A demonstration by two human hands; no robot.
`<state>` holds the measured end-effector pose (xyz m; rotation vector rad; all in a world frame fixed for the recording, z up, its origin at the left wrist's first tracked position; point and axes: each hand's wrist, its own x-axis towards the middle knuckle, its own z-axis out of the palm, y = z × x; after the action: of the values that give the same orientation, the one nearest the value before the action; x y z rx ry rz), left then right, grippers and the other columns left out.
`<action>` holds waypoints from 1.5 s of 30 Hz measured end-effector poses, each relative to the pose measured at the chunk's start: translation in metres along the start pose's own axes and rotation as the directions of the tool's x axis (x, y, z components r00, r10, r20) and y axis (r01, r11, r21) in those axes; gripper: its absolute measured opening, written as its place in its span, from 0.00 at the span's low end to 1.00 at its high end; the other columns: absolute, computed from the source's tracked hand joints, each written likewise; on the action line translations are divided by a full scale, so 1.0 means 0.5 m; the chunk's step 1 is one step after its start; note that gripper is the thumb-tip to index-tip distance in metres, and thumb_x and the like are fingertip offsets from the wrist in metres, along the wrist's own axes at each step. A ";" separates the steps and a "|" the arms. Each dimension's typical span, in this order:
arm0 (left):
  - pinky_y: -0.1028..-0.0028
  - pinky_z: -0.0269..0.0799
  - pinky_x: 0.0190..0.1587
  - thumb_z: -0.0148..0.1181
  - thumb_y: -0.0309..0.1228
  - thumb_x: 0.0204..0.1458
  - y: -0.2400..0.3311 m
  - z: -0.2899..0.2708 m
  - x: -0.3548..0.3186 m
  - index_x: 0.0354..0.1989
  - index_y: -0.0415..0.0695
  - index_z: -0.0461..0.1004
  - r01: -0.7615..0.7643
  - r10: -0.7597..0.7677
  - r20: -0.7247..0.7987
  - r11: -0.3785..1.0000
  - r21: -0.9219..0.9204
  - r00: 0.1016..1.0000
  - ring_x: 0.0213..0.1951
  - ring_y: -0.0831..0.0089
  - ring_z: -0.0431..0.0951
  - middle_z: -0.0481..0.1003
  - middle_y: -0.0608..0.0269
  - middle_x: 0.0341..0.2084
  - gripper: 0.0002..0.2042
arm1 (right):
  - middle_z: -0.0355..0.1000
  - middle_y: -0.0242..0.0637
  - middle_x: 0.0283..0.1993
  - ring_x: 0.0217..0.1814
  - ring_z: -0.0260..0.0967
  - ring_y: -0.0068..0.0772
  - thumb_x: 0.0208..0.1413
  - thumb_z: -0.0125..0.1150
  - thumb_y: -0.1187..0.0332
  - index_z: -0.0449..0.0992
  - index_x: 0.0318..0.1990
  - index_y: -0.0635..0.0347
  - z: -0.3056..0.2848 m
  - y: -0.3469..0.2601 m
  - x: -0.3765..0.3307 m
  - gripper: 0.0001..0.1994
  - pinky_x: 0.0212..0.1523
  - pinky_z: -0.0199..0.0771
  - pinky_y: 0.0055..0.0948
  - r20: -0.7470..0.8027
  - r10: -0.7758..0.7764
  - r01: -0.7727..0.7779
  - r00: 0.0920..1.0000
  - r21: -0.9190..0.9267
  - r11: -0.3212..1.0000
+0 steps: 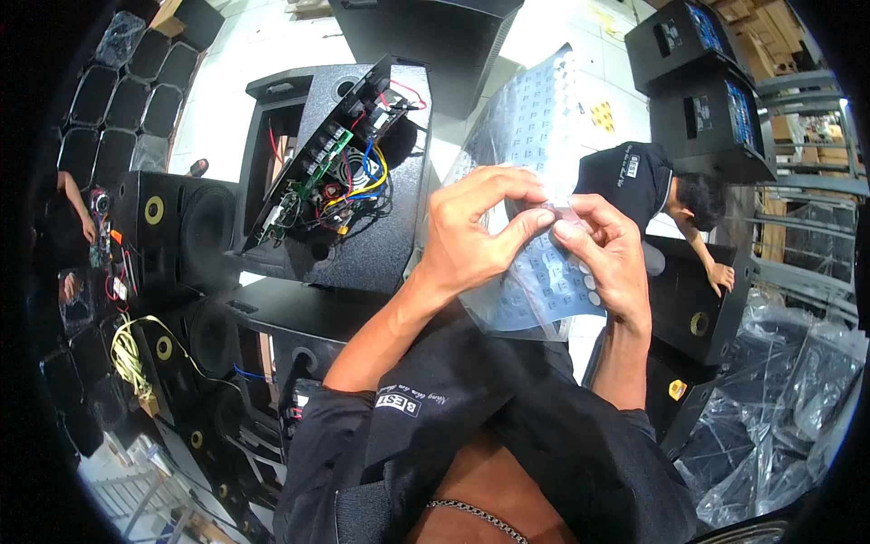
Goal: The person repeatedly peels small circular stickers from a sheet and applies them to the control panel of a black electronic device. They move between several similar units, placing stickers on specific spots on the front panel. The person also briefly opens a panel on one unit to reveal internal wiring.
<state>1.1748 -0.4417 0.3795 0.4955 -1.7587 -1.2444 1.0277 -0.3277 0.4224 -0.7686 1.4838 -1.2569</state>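
Observation:
Both my hands are raised in front of me, pinching the same clear plastic sticker sheet [530, 136] printed with rows of small pale labels. My left hand [476, 231] has its thumb and forefinger closed on a small label at the sheet's middle. My right hand [607, 249] grips the sheet right beside it, fingertips almost touching the left ones. The sheet curls upward and away from me, and its lower edge hangs below my hands. Behind it lies a black speaker cabinet [362, 236] with its amplifier panel [340, 159] tilted open, showing a circuit board and coloured wires.
Black speaker boxes stand all around: stacked at left [181, 227], at top right [707, 100] and lower right [698, 308]. Another person in a black shirt [671, 195] bends over a box at right. Crumpled clear plastic wrap [797, 399] lies at lower right. Yellow cord [131, 358] hangs at left.

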 end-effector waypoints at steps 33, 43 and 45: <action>0.71 0.77 0.42 0.69 0.20 0.44 0.051 0.187 0.043 0.30 0.36 0.78 0.173 -0.119 -0.240 0.961 0.216 0.963 0.38 0.64 0.83 0.81 0.51 0.32 0.06 | 0.74 0.31 0.38 0.35 0.66 0.12 0.58 0.62 0.73 0.72 0.53 0.68 -0.196 0.014 0.083 0.17 0.36 0.66 0.15 0.251 -0.114 0.085 0.961 0.123 0.989; 0.72 0.75 0.45 0.65 0.22 0.50 0.034 0.203 0.046 0.34 0.37 0.76 0.194 -0.133 -0.204 0.930 0.314 0.970 0.43 0.67 0.81 0.80 0.53 0.39 0.05 | 0.76 0.34 0.41 0.37 0.67 0.13 0.59 0.61 0.72 0.68 0.58 0.69 -0.220 0.022 0.119 0.21 0.38 0.67 0.15 0.344 -0.073 -0.002 0.936 0.213 0.977; 0.72 0.74 0.45 0.64 0.23 0.52 0.014 0.201 0.034 0.35 0.37 0.75 0.287 -0.250 -0.219 0.945 0.156 0.943 0.42 0.69 0.80 0.79 0.54 0.41 0.05 | 0.76 0.34 0.41 0.37 0.68 0.14 0.59 0.61 0.72 0.67 0.58 0.69 -0.220 0.032 0.128 0.21 0.38 0.67 0.16 0.350 -0.061 -0.017 0.935 0.217 0.976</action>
<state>1.0828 -0.3977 0.3841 0.9639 -1.6845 -1.1740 0.9066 -0.3470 0.3838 -0.8180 1.0297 -1.1991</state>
